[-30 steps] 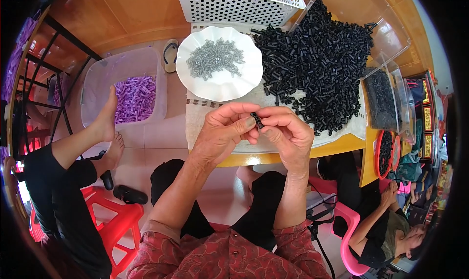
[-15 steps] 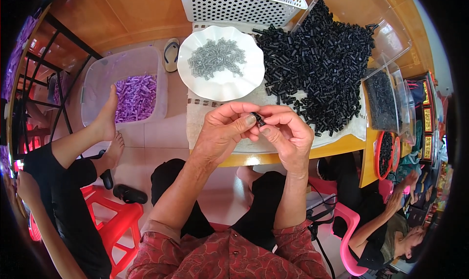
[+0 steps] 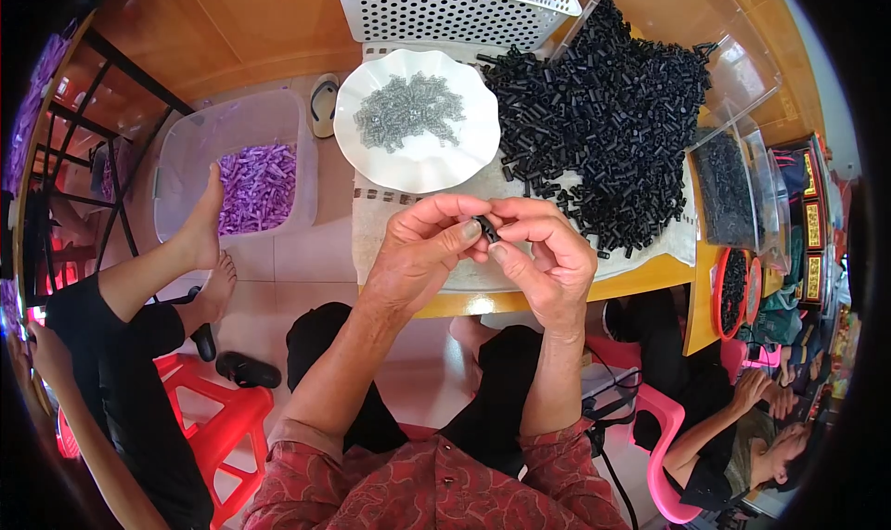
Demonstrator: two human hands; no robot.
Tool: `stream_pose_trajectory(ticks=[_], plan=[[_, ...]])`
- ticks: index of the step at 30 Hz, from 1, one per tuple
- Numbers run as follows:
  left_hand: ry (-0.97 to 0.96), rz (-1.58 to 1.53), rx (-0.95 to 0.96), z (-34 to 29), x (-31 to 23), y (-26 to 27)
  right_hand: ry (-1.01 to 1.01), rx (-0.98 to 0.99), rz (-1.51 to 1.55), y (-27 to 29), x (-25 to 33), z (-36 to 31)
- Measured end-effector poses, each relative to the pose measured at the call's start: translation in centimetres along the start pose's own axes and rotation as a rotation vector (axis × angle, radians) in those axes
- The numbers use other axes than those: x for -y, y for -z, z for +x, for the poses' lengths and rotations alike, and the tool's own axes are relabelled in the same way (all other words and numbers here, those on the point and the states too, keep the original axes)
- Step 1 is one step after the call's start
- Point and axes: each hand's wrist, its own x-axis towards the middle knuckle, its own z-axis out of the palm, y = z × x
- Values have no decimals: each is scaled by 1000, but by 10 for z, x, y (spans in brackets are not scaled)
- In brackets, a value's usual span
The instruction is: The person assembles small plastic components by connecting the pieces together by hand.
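Note:
Close to the table's near edge, my left hand (image 3: 418,256) and my right hand (image 3: 554,265) meet fingertip to fingertip. Both pinch one small black plastic tube (image 3: 486,229), partly covered by my thumbs and fingers. Just beyond them lies a large heap of similar short black tubes (image 3: 603,122) on a pale cloth (image 3: 371,242). A white plate with a wavy rim (image 3: 436,175) stands to the left of the heap and holds a pile of small clear springlike pieces (image 3: 408,112).
A white perforated basket (image 3: 445,18) with black parts stands at the back. Clear bins (image 3: 729,191) and a red tray (image 3: 731,293) are at the right. A tub (image 3: 306,196) of purple pieces is on the left floor. People sit on both sides; a red stool (image 3: 227,419) is at left.
The black tube has turned slightly between my fingertips, showing more of its side. My hands stay nearly in place. At the right, a seated person's hands have shifted.

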Motion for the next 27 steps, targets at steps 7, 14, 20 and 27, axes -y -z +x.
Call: stream_pose_trajectory(ticks=[7, 14, 20, 27], plan=[[7, 18, 3, 0, 2, -2, 19, 8, -12, 4, 0, -1], [13, 26, -42, 0, 0, -4, 15, -2, -94, 0, -2, -1], [10, -5, -61, 0, 0, 2, 199, -42, -361, -10, -2, 4], [-10, 12, -45, 0, -1, 1, 202, -52, -284, -12, -6, 2]])
